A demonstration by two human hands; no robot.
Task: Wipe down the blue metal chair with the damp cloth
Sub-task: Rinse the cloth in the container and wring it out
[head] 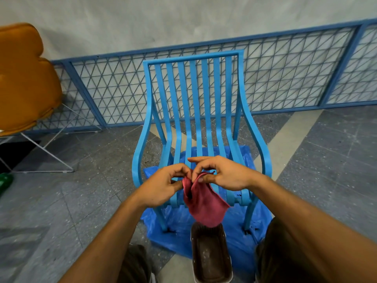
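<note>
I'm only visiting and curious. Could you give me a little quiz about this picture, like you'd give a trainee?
1. True or false: the red cloth lies spread flat on the seat of the blue chair.
2. What lies on the floor under the chair? A) newspaper B) blue plastic sheet C) rug
3. Fill in: below the hanging cloth stands a dark ____.
Key: 1 false, the left hand and right hand pinch it up in the air; 2 B; 3 tub.
</note>
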